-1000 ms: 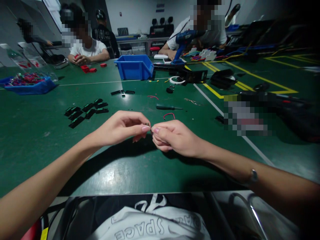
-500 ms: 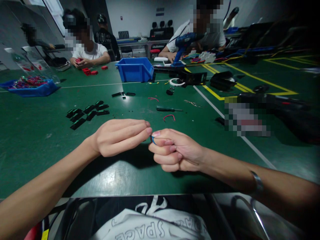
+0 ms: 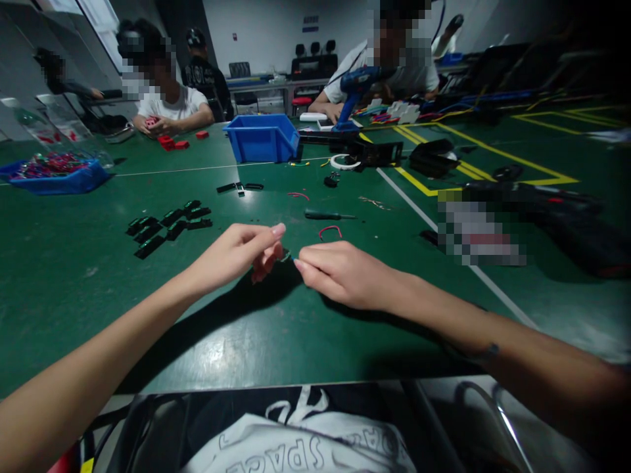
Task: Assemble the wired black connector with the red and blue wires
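Note:
My left hand (image 3: 241, 253) is closed above the table, its thumb uppermost and its fingers curled. A small dark greenish piece (image 3: 286, 255) shows at its fingertips, too small to name. Facing it, my right hand (image 3: 348, 272) pinches a thin blue wire (image 3: 295, 260), of which only a short bit is visible. The two hands nearly touch, and the wire's bit lies beside the greenish piece. Whether the two are joined I cannot tell. Just beyond my right hand lies a bent red wire (image 3: 330, 230), and past it a dark-handled screwdriver (image 3: 328, 215).
Several black and green parts (image 3: 150, 235) lie at the left, with black strips (image 3: 240, 188) farther back. A blue bin (image 3: 263, 141), a blue tray (image 3: 64, 180) of wires and a blue power drill (image 3: 352, 98) stand beyond. Two people in white shirts sit across the table.
My left hand has turned thumb-up, and its fingers have curled around the small piece. My right hand has rolled knuckles-up, and less of the blue wire shows.

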The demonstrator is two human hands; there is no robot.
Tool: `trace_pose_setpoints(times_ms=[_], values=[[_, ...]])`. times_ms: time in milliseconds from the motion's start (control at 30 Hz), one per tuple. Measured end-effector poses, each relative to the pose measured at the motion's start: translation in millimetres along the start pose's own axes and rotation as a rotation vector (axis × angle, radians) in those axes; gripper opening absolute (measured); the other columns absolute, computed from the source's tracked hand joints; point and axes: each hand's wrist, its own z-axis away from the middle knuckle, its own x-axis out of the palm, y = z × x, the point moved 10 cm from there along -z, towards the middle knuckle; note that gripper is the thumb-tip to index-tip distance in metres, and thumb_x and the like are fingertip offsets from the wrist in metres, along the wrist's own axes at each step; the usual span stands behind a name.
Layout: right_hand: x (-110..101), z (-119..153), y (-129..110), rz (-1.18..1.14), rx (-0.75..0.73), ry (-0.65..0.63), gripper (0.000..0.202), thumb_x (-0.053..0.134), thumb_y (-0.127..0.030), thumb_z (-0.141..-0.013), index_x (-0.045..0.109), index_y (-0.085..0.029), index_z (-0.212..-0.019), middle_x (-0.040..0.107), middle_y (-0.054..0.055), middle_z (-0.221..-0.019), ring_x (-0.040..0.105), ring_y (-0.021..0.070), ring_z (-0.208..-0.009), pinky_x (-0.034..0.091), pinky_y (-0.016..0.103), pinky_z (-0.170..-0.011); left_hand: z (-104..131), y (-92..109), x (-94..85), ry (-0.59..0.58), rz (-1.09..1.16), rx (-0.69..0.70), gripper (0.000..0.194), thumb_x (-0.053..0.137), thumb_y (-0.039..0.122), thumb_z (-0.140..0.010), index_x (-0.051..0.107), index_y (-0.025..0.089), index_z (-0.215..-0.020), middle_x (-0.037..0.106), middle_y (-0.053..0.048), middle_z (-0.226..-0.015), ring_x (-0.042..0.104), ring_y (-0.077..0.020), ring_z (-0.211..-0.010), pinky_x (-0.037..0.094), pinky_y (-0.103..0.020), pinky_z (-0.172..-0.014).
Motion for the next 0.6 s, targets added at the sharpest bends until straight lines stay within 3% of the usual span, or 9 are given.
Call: trace_pose_setpoints(times_ms=[100,233,433,533,600], values=[[10.8,1.7,-0.3,0.096,-0.019,-0.079,0.026,0.044,-0.022,-0.101,0.048,-0.019,-0.075,0.045,0.000,-0.072,0.036,0.0127,-0.064,0.027,0.030,-0.064,-0.2,-16.2,13.1,-0.114,0.063,-0.154,0.046,0.059,0.055,-0.093,0.058,0.014,-0.072,0.053,0.001,-0.056,0.052,-0.0091,-0.048,0.042,-0.018,-0.045],[17.8,2.3,-1.1,0.017,-0.039,-0.116,0.027,0.042,-0.026,-0.103,0.052,-0.019,-0.078,0.048,0.000,-0.072,0.039,0.0131,-0.065,0.029,0.028,-0.064,3.2,-18.7,25.1,-0.269,0.015,-0.203,0.041,0.068,0.050,-0.089,0.065,0.012,-0.075,0.061,-0.001,-0.060,0.053,-0.0078,-0.047,0.039,-0.017,-0.043],[7.8,0.6,2.6,-0.191,0.038,-0.021,0.038,0.043,-0.029,-0.104,0.046,-0.019,-0.068,0.039,-0.004,-0.060,0.035,0.0086,-0.055,0.027,0.025,-0.057,9.0,-4.3,25.4,-0.345,0.117,-0.155,0.035,0.069,0.046,-0.090,0.070,0.011,-0.091,0.069,-0.005,-0.074,0.060,-0.0093,-0.055,0.049,-0.019,-0.051],[12.8,3.6,12.4,-0.434,0.180,-0.021,0.042,0.042,-0.035,-0.105,0.047,-0.018,-0.068,0.041,-0.005,-0.058,0.036,0.0072,-0.052,0.028,0.023,-0.052,10.9,4.8,26.8,-0.348,0.113,-0.090,0.030,0.069,0.040,-0.092,0.071,0.011,-0.100,0.072,-0.006,-0.080,0.066,-0.0111,-0.060,0.054,-0.021,-0.057],[17.9,5.6,18.0,-0.673,0.264,-0.004,0.043,0.043,-0.040,-0.105,0.046,-0.019,-0.068,0.040,-0.005,-0.058,0.034,0.0066,-0.050,0.028,0.022,-0.048,10.1,12.0,23.3,-0.288,0.077,-0.014,0.026,0.072,0.035,-0.090,0.069,0.011,-0.100,0.072,-0.005,-0.078,0.068,-0.0120,-0.063,0.055,-0.021,-0.060]])
